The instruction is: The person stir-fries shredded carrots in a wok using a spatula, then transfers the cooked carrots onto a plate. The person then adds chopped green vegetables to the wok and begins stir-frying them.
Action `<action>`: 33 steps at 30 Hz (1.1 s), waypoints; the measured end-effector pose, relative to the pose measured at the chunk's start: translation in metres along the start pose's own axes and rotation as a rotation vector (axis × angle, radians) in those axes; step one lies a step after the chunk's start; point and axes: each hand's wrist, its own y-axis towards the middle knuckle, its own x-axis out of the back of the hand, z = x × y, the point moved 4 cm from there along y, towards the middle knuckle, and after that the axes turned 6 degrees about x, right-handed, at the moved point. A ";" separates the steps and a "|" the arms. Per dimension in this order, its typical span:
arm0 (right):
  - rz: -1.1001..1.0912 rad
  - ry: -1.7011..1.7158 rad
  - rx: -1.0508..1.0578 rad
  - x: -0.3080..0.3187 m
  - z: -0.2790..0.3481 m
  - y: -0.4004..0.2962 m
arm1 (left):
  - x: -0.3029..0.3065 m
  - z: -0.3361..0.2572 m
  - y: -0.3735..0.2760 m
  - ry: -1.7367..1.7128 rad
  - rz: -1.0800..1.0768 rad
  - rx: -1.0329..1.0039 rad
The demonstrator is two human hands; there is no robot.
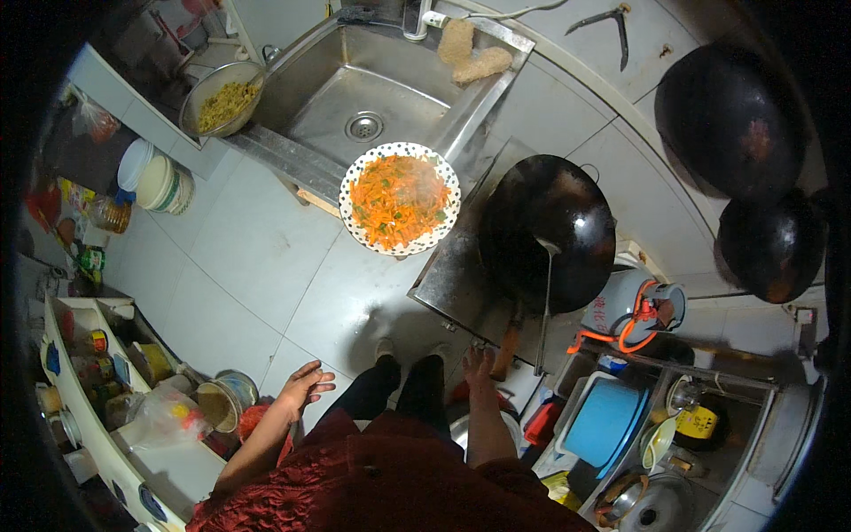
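Observation:
My left hand (309, 386) is held out above the floor with its fingers apart and nothing in it. My right hand (479, 364) is beside the wooden handle (508, 344) of a black wok (532, 219) and looks empty, its fingers spread. A metal ladle or spatula (547, 299) rests in the wok, its long handle reaching over the rim towards me. A dotted plate (344, 199) of cooked carrot shreds (399, 199) with green pieces stands at the sink's front corner, left of the wok.
Behind the plate is a steel sink (399, 86); a bowl of yellow food (256, 100) stands at its left. A gas cylinder (625, 309) with an orange hose and blue container (602, 422) are right. Two woks (731, 120) hang on the wall. Shelves (166, 472) stand left.

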 end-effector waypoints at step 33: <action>-0.079 -0.238 -0.195 0.020 0.176 -0.049 | -0.077 -0.071 0.037 -0.239 0.042 -0.240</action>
